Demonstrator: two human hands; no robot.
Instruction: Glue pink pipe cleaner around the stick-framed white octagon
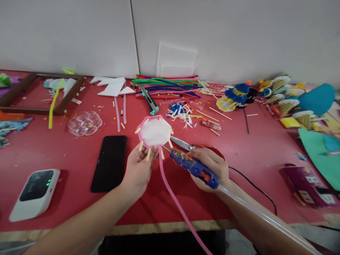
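Observation:
My left hand [138,169] is closed on the lower edge of a white disc with a pink rim [154,132], held up over the red table [79,148]. Short wooden sticks poke out around its edge, and a long pink straw [177,202] hangs from it toward me. My right hand [211,167] grips a blue hot glue gun [193,167], its nozzle touching the disc's lower right edge. A clear glue stick [265,217] trails out of the gun's back. Scissors [183,143] lie just behind the gun.
A black phone [109,163] and a white device with green lights [35,193] lie left. Behind are a clear plastic flower tray [84,123], a utility knife [149,100], coloured straws [167,85], cut bits [180,109], a wooden frame [39,92]. Paper crafts [287,101] crowd the right.

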